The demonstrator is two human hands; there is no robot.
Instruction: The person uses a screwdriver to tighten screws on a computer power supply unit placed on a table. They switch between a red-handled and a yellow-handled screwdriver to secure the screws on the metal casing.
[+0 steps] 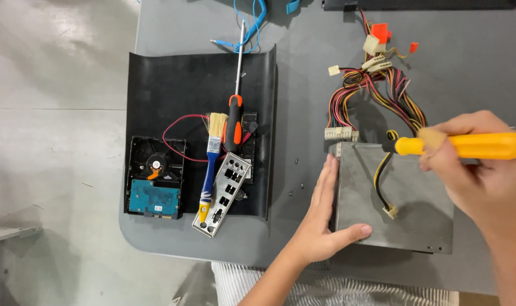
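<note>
Power supply box (402, 195), grey metal, lies flat on the surface (473, 68) with its wire bundle (377, 90) fanned behind. Left hand (320, 221) lies spread against its near edge; right hand (479, 170) is wrapped around a yellow-handled screwdriver (467, 145) at the top face. Holding the driver square to the screw while the box stays braced should prevent slipping.

The tip of the yellow screwdriver (462, 145) is hidden behind the fingers (439, 150) of the right hand (484, 175). The right arm is cut by the right edge. The left palm covers the left side of the metal box (399, 198). A dark object (419, 4) at the top edge is cut off. The small screws (296, 162) on the table (303, 85) are too small to tell.
</note>
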